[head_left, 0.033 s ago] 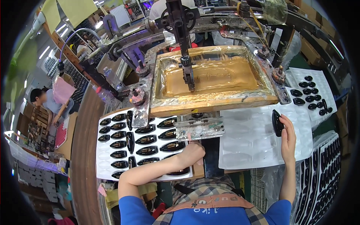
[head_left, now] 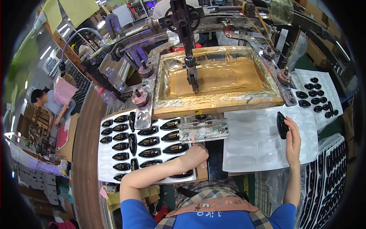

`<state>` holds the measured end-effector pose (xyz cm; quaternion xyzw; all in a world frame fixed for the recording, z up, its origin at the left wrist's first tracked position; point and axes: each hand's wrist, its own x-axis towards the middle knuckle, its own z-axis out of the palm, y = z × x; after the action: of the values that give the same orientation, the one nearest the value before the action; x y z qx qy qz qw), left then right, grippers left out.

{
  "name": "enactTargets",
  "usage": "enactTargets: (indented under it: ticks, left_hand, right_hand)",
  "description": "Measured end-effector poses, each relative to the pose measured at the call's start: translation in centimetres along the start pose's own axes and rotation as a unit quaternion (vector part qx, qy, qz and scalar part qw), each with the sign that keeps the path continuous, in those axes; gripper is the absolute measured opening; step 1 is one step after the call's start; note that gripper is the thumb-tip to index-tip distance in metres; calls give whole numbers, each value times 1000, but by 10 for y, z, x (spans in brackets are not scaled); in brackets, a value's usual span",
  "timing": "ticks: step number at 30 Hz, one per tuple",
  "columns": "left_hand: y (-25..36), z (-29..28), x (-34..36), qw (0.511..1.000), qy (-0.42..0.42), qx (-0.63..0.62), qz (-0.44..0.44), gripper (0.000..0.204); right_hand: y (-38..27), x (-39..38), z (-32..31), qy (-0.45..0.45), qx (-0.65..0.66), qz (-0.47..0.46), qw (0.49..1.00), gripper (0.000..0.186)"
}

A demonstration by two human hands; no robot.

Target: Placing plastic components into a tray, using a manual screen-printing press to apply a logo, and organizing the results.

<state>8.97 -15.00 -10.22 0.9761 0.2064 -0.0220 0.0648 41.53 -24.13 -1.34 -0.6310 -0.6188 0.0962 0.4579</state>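
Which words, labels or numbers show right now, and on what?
Black pieces, left tray: gold lettering, wording withheld; smaller lines unreadable.
Apron band: lettering, withheld.
Blue shirt: white lettering, withheld.
Black piece in right hand: none readable.

Piece (head_left: 281,125), right of centre: black, smooth, high gloss. Tray (head_left: 248,150), lower right of centre: thin white moulded plastic by appearance, slight sheen, shallow hollows. Frame (head_left: 217,105), upper centre: wood, smeared and rough. Ink (head_left: 228,76) within it: gold, wet-looking gloss. Jig (head_left: 207,130), centre: metal, stained, uneven. Bench (head_left: 88,152), left: brown, wood-like, smooth. Apron (head_left: 207,192), bottom centre: checked cloth, matt.
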Motion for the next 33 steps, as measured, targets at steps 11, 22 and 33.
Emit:
enactTargets:
  ticks: [11,22,33]
  left_hand:
    - [9,-107,-23,931,334,-139,54,18]
    - [-160,-83,-6,846,442,-282,-95,21]
    - [-141,-108,-104,605,506,-579,-208,19]
  right_hand:
    - [-22,19,12,-61,-6,-20,998,34]
    - [-60,66,60,-153,5,-91,984,42]
    - [-119,84,146,-261,-18,-56,963,38]
